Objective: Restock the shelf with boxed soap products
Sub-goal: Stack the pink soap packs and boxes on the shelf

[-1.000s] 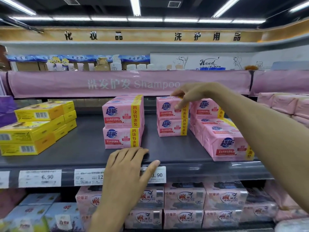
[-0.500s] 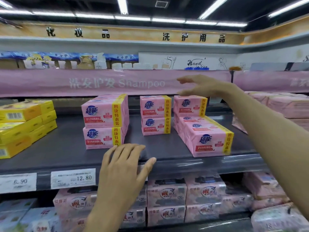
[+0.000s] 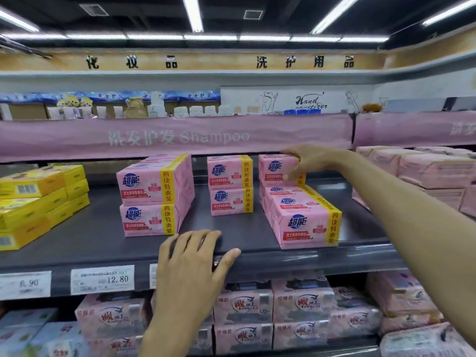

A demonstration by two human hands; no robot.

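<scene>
Dark grey metal shelf (image 3: 77, 243): carries pink boxed soap packs (image 3: 154, 197) in three stacks.
Left hand (image 3: 190, 264): flat on shelf lip, fingers spread, holding nothing.
Top right pink soap pack (image 3: 275, 171): stiff, likely dense, slick-wrapped; best taken across top and front.
Right hand (image 3: 309, 161): fingers over pack top, thumb on front face, clamped.

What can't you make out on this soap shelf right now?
Middle price tag: head view, covered by the left hand resting on the shelf edge.
Top right pink soap box: right end hidden under the right hand holding it.
Leftmost price tag: cut by the left frame edge.
12.80 tag: fine print blurred.
</scene>
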